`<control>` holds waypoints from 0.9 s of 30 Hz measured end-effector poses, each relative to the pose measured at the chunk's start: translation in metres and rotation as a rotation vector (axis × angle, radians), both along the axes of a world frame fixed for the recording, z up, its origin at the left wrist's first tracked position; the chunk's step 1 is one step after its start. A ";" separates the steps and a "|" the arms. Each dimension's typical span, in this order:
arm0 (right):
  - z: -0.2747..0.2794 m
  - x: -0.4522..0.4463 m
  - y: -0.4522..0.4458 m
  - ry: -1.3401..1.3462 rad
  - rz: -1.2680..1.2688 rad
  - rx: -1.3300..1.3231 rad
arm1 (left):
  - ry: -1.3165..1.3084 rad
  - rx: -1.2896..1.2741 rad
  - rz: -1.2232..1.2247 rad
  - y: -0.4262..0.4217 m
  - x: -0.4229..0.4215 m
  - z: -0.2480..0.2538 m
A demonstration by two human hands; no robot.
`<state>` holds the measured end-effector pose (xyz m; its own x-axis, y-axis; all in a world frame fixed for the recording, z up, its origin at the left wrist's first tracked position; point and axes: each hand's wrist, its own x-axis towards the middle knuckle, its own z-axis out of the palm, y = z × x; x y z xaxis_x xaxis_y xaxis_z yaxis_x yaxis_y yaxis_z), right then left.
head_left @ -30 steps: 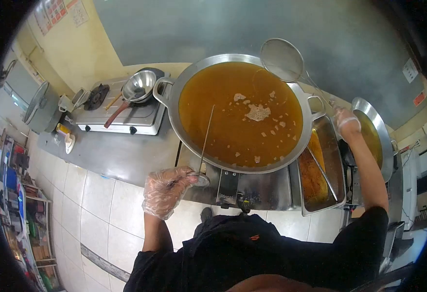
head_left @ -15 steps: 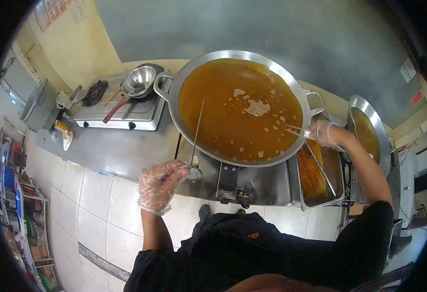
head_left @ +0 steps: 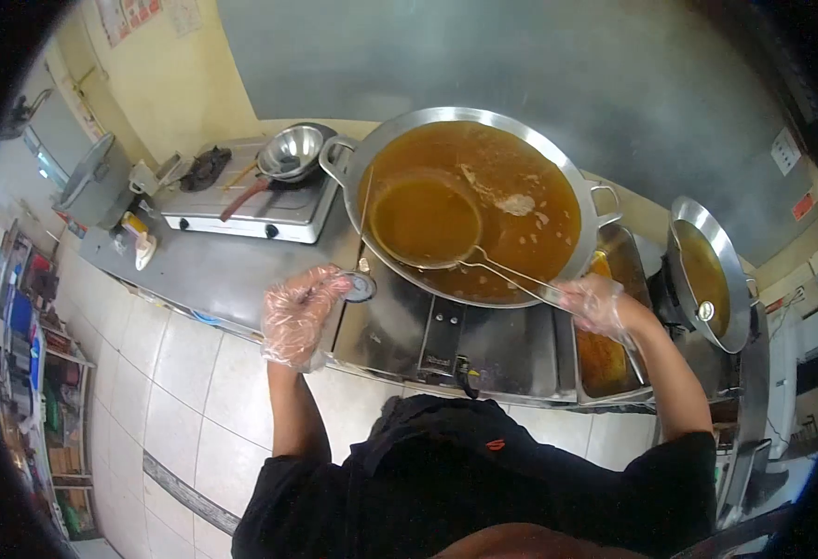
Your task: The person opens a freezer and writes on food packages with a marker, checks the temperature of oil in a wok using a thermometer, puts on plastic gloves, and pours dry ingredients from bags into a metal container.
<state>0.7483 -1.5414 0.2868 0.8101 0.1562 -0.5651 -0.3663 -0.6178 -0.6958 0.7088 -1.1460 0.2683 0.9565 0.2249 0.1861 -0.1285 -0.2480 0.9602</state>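
Gloved in clear plastic, my left hand (head_left: 299, 315) pinches the round dial of a probe thermometer (head_left: 361, 287), whose thin stem points up at the left rim of the large pan (head_left: 483, 115). Brown liquid with pale foam patches (head_left: 517, 204) fills that pan. My right hand (head_left: 595, 303), gloved too, is closed on the wire handle of a round strainer (head_left: 426, 222). The strainer's bowl lies in the liquid at the pan's left side, its handle crossing the lower right rim.
A metal tray (head_left: 606, 371) with orange-brown contents and a rod stands right of the pan. Further right is a second pan (head_left: 707, 270) of liquid. At left, a white gas stove (head_left: 241, 219) holds a metal bowl (head_left: 290, 152) and a red-handled pan. A lidded pot (head_left: 98, 191) stands beyond.
My right hand has brought the strainer from the pan's upper right, down and left into the liquid. My left hand and the thermometer have shifted slightly left and up.
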 end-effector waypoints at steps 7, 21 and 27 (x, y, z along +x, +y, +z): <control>-0.017 -0.009 0.016 -0.148 0.043 0.050 | -0.014 -0.043 0.039 -0.001 -0.001 0.002; -0.015 -0.079 -0.050 -0.156 -0.074 0.122 | -0.064 -0.033 -0.032 -0.029 0.014 0.002; -0.023 -0.101 -0.078 -0.266 -0.179 0.121 | -0.067 0.002 -0.057 -0.039 0.013 0.004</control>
